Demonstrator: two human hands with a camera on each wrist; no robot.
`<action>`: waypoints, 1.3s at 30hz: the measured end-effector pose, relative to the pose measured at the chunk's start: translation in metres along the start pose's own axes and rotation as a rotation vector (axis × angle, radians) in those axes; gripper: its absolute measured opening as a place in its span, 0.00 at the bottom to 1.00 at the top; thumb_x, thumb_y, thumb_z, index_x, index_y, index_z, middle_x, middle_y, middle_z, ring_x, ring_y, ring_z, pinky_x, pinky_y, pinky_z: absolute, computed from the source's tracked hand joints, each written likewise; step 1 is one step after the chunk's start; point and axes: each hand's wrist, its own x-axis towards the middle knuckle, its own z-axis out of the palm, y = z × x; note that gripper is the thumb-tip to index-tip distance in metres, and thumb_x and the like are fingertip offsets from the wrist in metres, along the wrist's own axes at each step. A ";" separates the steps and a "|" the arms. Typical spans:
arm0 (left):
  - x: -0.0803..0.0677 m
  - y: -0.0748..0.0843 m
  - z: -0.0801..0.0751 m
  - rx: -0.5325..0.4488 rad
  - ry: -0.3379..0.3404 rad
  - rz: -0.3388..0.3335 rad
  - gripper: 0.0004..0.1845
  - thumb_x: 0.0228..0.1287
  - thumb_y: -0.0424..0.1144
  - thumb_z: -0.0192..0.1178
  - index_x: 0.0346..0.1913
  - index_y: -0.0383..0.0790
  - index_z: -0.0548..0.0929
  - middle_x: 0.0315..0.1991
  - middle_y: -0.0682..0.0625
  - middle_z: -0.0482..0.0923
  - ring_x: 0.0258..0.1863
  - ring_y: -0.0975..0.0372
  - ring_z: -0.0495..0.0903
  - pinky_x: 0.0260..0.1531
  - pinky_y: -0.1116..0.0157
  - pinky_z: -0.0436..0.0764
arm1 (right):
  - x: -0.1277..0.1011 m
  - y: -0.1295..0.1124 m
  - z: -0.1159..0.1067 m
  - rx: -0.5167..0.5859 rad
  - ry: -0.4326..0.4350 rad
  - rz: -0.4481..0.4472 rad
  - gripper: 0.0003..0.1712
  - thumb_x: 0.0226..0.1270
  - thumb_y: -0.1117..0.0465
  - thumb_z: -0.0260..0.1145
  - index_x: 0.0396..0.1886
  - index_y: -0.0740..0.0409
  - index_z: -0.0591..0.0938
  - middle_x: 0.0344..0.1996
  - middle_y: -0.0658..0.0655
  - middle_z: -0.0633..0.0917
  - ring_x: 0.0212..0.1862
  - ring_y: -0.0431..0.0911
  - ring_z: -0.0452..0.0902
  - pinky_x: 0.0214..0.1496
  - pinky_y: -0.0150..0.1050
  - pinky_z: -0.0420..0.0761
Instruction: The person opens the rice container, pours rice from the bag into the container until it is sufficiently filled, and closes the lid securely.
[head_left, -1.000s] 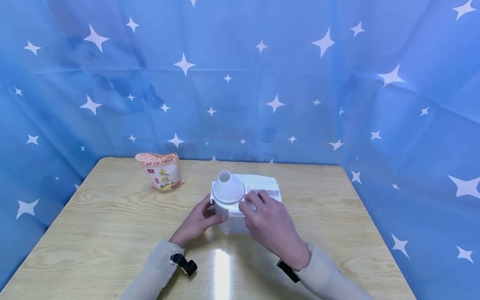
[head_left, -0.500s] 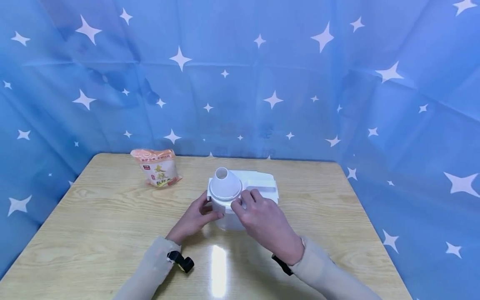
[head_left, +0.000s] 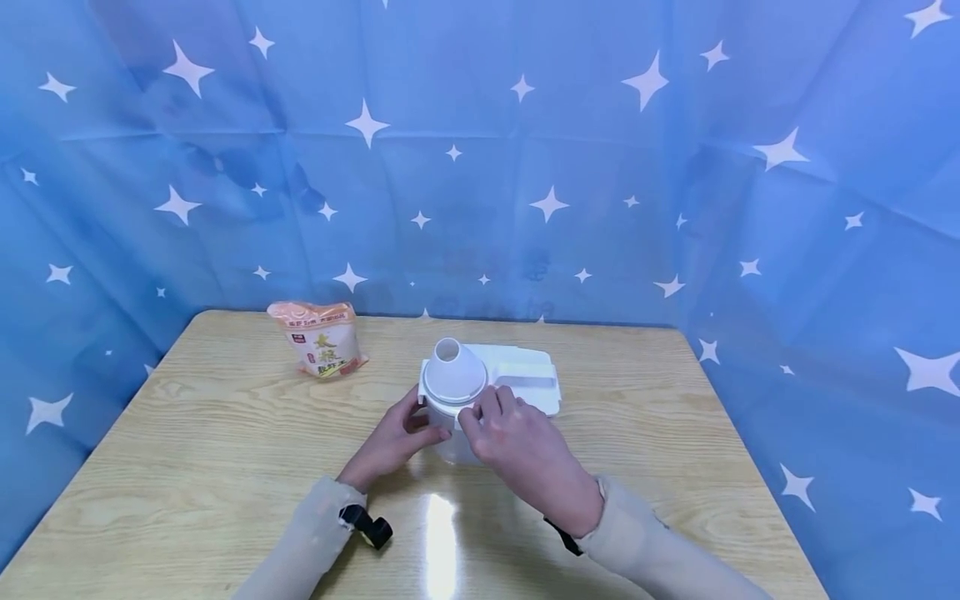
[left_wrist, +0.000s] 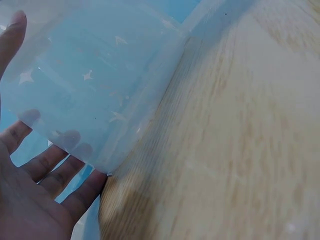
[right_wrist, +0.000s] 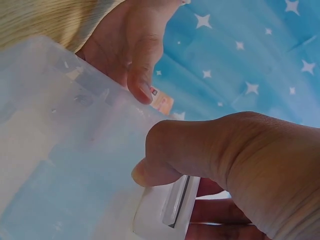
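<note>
A translucent plastic storage container [head_left: 459, 452] stands on the table in the head view. Its white lid [head_left: 525, 354] carries a cone-shaped spout [head_left: 454, 377] at the left and a recessed grip at the right. My left hand [head_left: 392, 442] holds the container's left end, thumb in front and fingertips against the far wall [left_wrist: 90, 120]. At the lid's front edge, my right hand [head_left: 525, 454] pinches a white latch [right_wrist: 156, 212]. In the right wrist view its thumb lies on the latch, with the other fingers partly hidden behind the lid.
A pink and white printed bag [head_left: 322, 340] stands at the back left of the wooden table [head_left: 187, 450]. Behind the table and along both sides hangs a blue curtain [head_left: 465, 192] with white stars. Both wrists wear black straps.
My right hand has shifted slightly left along the lid's front edge, so more of the recessed grip shows. My left hand keeps its hold. The head view has wobbled a little.
</note>
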 end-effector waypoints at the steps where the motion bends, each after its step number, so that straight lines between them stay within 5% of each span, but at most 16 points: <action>1: 0.000 -0.001 0.000 0.001 0.001 -0.001 0.43 0.66 0.48 0.70 0.78 0.68 0.59 0.75 0.52 0.67 0.72 0.48 0.71 0.70 0.47 0.75 | 0.000 -0.001 0.000 -0.003 0.002 -0.003 0.10 0.57 0.70 0.76 0.33 0.61 0.80 0.27 0.59 0.82 0.26 0.46 0.77 0.24 0.32 0.82; 17: 0.000 0.000 -0.001 0.000 0.000 0.009 0.43 0.65 0.47 0.71 0.79 0.65 0.60 0.75 0.50 0.68 0.72 0.46 0.70 0.69 0.46 0.77 | 0.001 -0.003 0.001 -0.094 -0.033 -0.026 0.04 0.60 0.72 0.62 0.31 0.60 0.79 0.27 0.60 0.83 0.27 0.48 0.77 0.25 0.34 0.85; 39: 0.000 -0.001 -0.001 -0.006 -0.011 0.014 0.44 0.67 0.46 0.70 0.80 0.64 0.58 0.77 0.49 0.64 0.74 0.44 0.68 0.69 0.46 0.76 | 0.002 -0.006 0.003 -0.135 -0.019 -0.046 0.15 0.67 0.74 0.47 0.27 0.61 0.79 0.27 0.62 0.85 0.28 0.50 0.79 0.25 0.36 0.85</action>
